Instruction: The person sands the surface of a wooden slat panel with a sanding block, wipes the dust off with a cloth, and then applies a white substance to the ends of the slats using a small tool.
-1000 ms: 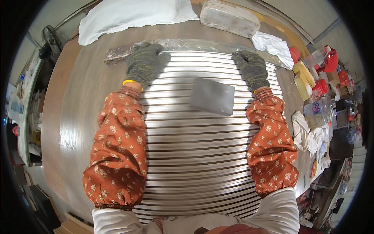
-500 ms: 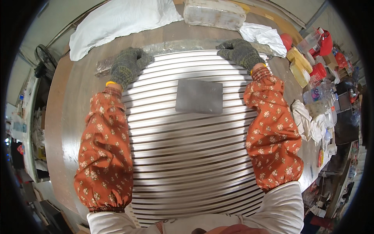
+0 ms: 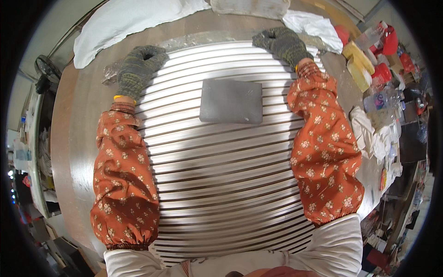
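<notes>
Long pale metal strips (image 3: 221, 152) lie side by side across the table, with dark gaps between them. My left hand (image 3: 138, 69), in a dark grey-green knitted glove, bends its fingers over the far left ends of the strips. At the far right ends, my right hand (image 3: 279, 45) wears a matching glove, its fingers curled over the farthest strips and pointing inward. The gloves hide the fingertips. Between the hands, a flat dark grey block (image 3: 231, 101) rests on top of the strips, touched by neither hand. Both forearms wear orange floral sleeves.
Beyond the strips runs a grey bar (image 3: 198, 40). A white cloth bundle (image 3: 134, 27) and a wrapped block (image 3: 249, 7) sit at the back. Yellow blocks (image 3: 357, 67), a clear plastic bottle (image 3: 383, 101) and crumpled cloths (image 3: 362, 131) crowd the right edge.
The whole scene has shifted upward in the picture, strips, grey block and back items together. Both gloved hands stay at the far strip ends, the left appearing slightly farther left.
</notes>
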Action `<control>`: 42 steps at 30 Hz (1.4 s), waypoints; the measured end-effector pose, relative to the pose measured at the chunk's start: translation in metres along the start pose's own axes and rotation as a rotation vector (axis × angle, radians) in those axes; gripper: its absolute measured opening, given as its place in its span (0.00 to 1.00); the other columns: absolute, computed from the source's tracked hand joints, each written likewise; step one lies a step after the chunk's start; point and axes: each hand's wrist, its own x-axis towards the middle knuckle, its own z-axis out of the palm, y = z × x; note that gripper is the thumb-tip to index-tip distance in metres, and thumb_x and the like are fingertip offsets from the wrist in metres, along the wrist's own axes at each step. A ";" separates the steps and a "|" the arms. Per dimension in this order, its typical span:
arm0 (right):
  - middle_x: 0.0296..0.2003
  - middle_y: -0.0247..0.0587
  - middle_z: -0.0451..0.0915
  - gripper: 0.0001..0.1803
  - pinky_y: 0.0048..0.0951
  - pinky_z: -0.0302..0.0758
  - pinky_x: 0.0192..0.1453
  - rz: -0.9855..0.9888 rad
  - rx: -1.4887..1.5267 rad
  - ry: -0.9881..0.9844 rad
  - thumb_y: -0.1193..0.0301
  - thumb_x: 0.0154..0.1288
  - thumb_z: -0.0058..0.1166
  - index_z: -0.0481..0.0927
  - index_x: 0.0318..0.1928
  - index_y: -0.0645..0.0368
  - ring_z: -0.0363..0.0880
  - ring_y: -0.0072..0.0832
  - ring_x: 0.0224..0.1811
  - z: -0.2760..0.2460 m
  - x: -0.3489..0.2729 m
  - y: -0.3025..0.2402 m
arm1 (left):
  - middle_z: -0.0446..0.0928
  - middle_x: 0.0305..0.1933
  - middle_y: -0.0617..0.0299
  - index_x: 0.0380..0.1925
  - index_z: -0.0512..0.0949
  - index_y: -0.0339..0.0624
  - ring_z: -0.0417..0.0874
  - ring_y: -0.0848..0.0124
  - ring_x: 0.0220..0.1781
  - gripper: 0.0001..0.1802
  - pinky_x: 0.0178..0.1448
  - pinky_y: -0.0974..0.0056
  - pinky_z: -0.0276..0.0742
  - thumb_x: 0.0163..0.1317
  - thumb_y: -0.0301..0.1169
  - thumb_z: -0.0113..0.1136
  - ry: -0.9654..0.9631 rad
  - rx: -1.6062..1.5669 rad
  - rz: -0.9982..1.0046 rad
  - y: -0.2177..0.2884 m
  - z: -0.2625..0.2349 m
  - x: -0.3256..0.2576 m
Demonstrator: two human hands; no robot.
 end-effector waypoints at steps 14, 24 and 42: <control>0.45 0.40 0.83 0.25 0.41 0.74 0.55 -0.090 -0.111 -0.028 0.42 0.59 0.55 0.84 0.46 0.46 0.80 0.39 0.49 0.008 -0.001 0.007 | 0.84 0.40 0.59 0.44 0.83 0.37 0.80 0.74 0.42 0.16 0.51 0.66 0.75 0.59 0.35 0.67 0.027 -0.010 0.028 -0.001 -0.004 -0.011; 0.53 0.42 0.80 0.29 0.40 0.70 0.64 0.033 -0.300 0.201 0.45 0.60 0.58 0.80 0.56 0.48 0.77 0.39 0.56 0.013 -0.010 -0.012 | 0.79 0.53 0.49 0.52 0.79 0.42 0.75 0.53 0.59 0.29 0.65 0.53 0.66 0.60 0.53 0.59 0.263 0.623 0.191 -0.001 0.002 -0.005; 0.57 0.43 0.76 0.33 0.52 0.63 0.66 0.183 -0.431 0.121 0.38 0.58 0.50 0.80 0.56 0.44 0.71 0.44 0.62 0.011 -0.008 -0.024 | 0.76 0.58 0.49 0.55 0.77 0.46 0.72 0.52 0.62 0.25 0.67 0.53 0.65 0.64 0.47 0.55 0.203 0.309 0.151 -0.043 -0.006 0.021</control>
